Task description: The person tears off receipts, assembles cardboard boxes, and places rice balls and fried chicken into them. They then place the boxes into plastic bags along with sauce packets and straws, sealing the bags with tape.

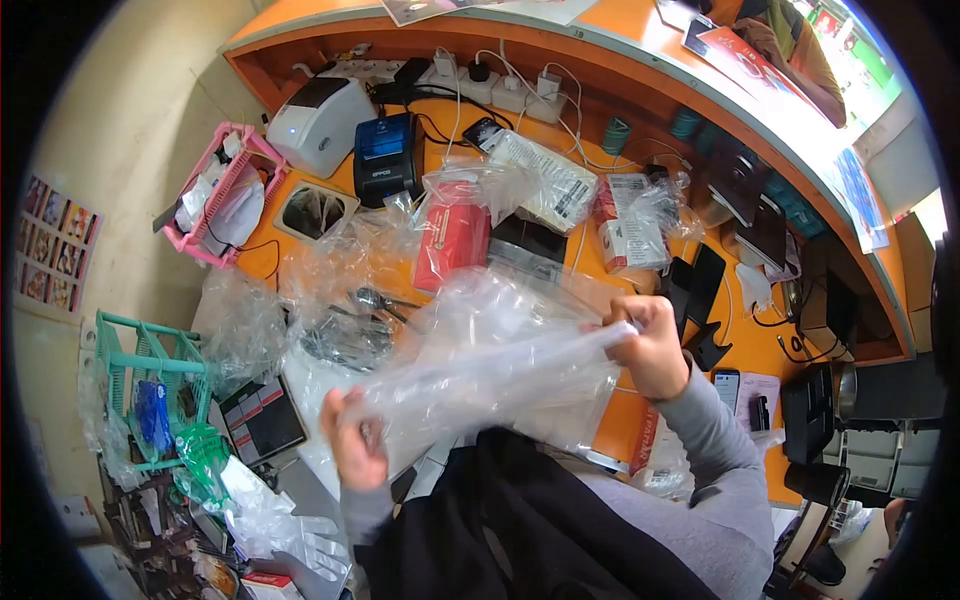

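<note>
In the head view, you have a clear plastic sheet (490, 385) stretched between your two hands, above the near side of the orange tabletop (615, 428) and in front of your body. To manage it well, I'd pull evenly from both ends so the film lies flat rather than bunching, and grip close to the edges. Thin film like this probably clings and slips, so gentle tension should serve better than a hard tug. Mind the loose clear bags (345, 262) and the red box (450, 240) beyond it; a trailing fold could catch there.

Your right hand (648, 345) is closed in a pinch on the sheet's raised end. Your left hand (355, 440) is curled narrowly at the lower end, apparently gripping it, though blur hides the exact finger contact.
</note>
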Demonstrator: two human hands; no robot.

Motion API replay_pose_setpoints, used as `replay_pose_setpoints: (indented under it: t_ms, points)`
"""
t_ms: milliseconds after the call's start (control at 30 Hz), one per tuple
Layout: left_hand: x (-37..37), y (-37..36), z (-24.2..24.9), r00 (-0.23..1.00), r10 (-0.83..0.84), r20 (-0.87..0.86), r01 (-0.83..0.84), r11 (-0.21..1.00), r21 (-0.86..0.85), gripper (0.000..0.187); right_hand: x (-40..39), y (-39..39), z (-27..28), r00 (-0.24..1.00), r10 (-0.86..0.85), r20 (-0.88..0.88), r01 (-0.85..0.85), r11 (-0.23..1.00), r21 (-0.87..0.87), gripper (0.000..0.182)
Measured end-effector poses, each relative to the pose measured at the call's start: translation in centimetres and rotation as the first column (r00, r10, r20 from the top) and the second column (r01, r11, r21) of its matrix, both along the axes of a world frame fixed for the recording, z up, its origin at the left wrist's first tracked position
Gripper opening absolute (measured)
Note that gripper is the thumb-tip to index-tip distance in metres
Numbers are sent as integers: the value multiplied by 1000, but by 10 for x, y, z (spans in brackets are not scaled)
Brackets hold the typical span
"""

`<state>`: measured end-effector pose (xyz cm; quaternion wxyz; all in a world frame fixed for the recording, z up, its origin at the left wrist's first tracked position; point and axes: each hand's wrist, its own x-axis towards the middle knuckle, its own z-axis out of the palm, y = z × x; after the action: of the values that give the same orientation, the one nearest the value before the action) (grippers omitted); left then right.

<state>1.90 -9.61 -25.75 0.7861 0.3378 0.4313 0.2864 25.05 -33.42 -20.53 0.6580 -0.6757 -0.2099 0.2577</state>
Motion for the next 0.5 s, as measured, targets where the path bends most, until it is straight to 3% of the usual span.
replay_pose_setpoints:
  t_ms: [33,67,100,133,200,267,333,367,400,433,467,500]
  points:
    - [-12,-9,15,993,106,-55,-79,928,365,16,-8,-1,12,999,-9,51,6,998,65,29]
    - [-33,3,-1,984,172,-40,-89,680,728,36,-15,-3,19,959,-18,283,24,1000,-16,33]
    - [-36,2,5,963,266,32,-166,497,852,38,-22,-5,27,866,-33,500,89,992,-89,37]
    - [-36,-6,12,915,398,62,-244,424,872,39,-29,2,28,783,-89,616,89,996,31,35]
    - [-27,5,19,824,557,103,-19,-153,988,29,-33,9,28,786,130,604,-69,990,-124,22]
    - [2,-10,18,750,591,295,-165,-265,950,19,-42,27,11,781,409,471,-524,840,139,14]
    - [0,-17,1,885,408,224,-107,-289,951,12,-66,38,5,564,680,469,-805,579,127,14]
    - [-31,-22,-23,982,189,20,36,-287,957,12,-65,41,4,527,687,500,-825,556,106,15]
    - [-50,-24,-38,980,-36,-195,174,-317,932,12,-62,44,3,485,696,529,-846,528,81,17]
    - [-56,-20,-30,966,102,-237,257,-311,915,15,-56,46,3,440,706,555,-866,496,56,19]
    - [-66,-13,-17,931,238,-277,341,-296,892,17,-40,43,12,444,656,611,-768,629,-117,19]
    - [-72,-8,-2,875,369,-313,424,-273,863,19,-30,43,19,434,682,589,-734,647,-208,19]
